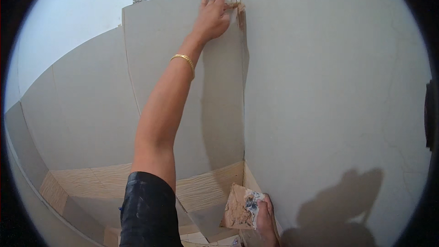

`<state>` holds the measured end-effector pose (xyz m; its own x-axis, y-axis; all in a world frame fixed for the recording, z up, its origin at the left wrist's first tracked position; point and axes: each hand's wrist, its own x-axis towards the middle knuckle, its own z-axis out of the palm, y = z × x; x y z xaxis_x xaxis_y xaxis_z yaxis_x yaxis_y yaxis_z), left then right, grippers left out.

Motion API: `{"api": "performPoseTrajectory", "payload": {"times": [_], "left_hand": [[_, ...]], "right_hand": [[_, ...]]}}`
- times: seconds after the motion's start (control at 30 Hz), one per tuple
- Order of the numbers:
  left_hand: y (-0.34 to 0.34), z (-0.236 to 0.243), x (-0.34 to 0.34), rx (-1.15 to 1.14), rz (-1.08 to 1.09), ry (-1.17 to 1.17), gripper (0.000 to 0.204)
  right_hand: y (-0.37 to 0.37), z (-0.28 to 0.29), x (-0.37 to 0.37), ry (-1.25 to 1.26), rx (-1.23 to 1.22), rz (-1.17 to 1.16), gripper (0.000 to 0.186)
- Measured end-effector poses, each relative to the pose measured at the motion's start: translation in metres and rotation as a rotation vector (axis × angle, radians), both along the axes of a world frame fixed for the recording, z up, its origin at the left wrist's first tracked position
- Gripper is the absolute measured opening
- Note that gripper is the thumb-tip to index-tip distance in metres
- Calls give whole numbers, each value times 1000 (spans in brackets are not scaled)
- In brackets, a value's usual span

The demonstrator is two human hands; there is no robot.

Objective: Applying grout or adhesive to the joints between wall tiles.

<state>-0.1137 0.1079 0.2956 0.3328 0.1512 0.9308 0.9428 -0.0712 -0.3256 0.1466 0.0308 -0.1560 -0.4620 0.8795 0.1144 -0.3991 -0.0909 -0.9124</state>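
My left hand is raised to the top of the wall corner, its fingers stretched apart and its back toward me. One finger reaches the corner seam, where brown paste is smeared. I see no tool in this hand. Low on the right, my right hand grips a squarish flat piece by its right edge, thumb on top. Brown paste covers most of that piece, with a whitish and dark patch near the thumb. The fingers underneath it are hidden.
Large grey tiles face the left wall, below a white upper wall. A grey wall meets it at the corner, carrying my shadow. A beige textured tile band runs lower down. A dark object shows at the right rim.
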Motion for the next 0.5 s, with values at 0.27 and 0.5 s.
{"api": "performPoseTrajectory", "payload": {"times": [0.27, 0.5], "left_hand": [[16, 5, 36, 160, 346, 152, 70], [19, -11, 56, 89, 364, 189, 83]], "right_hand": [[-7, 9, -1, 27, -65, -19, 25], [-1, -2, -1, 10, 17, -7, 24]]}}
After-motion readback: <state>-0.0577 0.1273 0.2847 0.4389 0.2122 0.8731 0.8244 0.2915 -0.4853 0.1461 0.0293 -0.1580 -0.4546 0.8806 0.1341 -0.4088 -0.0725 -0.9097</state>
